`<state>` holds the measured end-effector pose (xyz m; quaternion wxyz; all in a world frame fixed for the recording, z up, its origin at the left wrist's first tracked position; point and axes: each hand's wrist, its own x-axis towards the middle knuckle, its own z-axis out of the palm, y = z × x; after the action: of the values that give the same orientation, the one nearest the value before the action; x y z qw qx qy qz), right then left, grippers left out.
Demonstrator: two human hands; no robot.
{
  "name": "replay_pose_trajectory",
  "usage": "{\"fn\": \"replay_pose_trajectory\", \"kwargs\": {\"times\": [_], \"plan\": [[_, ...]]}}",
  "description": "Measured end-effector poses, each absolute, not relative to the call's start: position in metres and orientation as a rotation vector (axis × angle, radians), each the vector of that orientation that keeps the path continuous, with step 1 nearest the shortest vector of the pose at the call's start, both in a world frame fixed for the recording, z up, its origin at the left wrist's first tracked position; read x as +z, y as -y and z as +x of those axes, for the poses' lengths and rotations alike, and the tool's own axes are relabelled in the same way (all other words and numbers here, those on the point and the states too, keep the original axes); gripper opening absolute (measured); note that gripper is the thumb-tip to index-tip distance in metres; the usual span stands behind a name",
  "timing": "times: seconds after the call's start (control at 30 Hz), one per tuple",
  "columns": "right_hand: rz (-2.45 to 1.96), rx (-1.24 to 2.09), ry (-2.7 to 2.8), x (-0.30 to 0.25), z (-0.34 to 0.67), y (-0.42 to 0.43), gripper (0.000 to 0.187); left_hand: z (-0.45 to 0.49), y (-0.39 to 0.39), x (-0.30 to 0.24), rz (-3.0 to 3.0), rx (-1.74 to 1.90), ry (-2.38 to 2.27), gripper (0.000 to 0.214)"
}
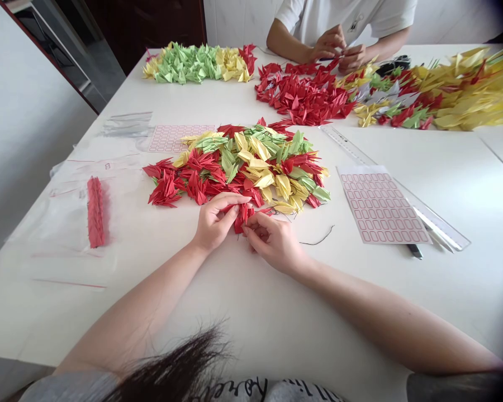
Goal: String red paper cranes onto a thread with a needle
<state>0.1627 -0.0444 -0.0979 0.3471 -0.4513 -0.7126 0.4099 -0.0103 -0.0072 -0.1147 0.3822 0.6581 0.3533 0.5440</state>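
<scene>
My left hand (216,219) and my right hand (272,240) meet at the near edge of a heap of folded paper cranes (243,164) in red, yellow and green. Both hands have their fingers closed on a small bunch of red paper cranes (242,215) held between them just above the white table (235,301). A thin dark thread (318,240) lies on the table to the right of my right hand.
A strung row of red cranes (95,211) lies on clear plastic bags at the left. A pink sticker sheet (379,205), a clear ruler (398,187) and a pen (414,251) lie at the right. More crane heaps (305,92) fill the far side, where another person's hands (339,50) work.
</scene>
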Motion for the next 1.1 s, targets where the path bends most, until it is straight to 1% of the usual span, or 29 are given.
{"fn": "replay_pose_trajectory", "kwargs": {"times": [0.4, 0.63, 1.1], "plan": [[-1.2, 1.268, 1.742, -0.0938, 0.1605, 0.047, 0.008, -0.0084, 0.0087, -0.1151, 1.756, 1.451, -0.916, 0.021], [-1.189, 1.459, 1.6, -0.0924, 0.1599, 0.0471, 0.01, -0.0077, 0.0092, -0.1141, 1.782, 1.478, -0.95, 0.019], [-1.166, 1.395, 1.658, -0.0935, 0.1602, 0.0466, 0.007, -0.0064, 0.0097, -0.1142, 1.724, 1.464, -0.988, 0.018]]}}
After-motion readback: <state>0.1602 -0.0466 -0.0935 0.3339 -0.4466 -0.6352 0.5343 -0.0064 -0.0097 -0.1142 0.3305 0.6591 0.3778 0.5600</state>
